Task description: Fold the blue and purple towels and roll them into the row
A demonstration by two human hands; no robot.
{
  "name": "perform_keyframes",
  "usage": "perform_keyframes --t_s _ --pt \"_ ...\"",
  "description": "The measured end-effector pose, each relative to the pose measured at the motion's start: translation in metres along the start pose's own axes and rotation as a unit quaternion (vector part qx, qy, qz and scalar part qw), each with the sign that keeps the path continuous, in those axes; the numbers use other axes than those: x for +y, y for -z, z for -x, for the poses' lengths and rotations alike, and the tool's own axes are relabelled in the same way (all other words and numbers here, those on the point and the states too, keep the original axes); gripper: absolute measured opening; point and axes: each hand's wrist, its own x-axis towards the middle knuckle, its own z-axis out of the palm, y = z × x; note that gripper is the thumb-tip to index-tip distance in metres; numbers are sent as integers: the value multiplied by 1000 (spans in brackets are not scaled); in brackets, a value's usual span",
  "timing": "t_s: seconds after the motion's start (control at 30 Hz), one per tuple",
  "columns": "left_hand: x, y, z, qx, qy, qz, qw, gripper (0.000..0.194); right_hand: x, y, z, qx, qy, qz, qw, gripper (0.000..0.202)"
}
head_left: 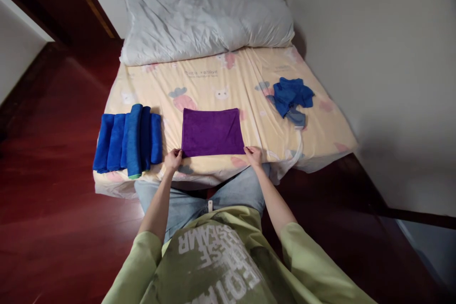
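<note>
A purple towel [213,133] lies spread flat on the bed, roughly rectangular, its near edge toward me. My left hand [174,159] pinches its near left corner. At the near right corner, my right hand [253,156] has its fingers closed on the cloth in the same way. To the left of the purple towel is a row of several rolled blue towels [116,140]; one lighter blue roll [134,140] with a green edge rests on top of them. A crumpled blue cloth [292,92] lies on the right side of the bed.
The bed [213,90] has a pale yellow sheet printed with rabbits and carrots. A bunched white quilt [206,14] fills its head end. A white strap-like piece [297,147] runs from the blue cloth to the near edge. A wall [374,66] stands on the right.
</note>
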Motion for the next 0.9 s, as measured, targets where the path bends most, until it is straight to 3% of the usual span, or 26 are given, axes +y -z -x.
perform_keyframes --t_s 0.23,0.53,0.9 --pt "1 1 -1 -10 1 -17 1000 36 -5 0 1 9 1 3 1000 46" --pt "10 0 5 11 26 -47 999 30 -29 -1 5 19 -43 67 997 21" --pt "0 -6 -2 19 9 -11 1000 24 -31 -3 3 0 -57 112 992 18"
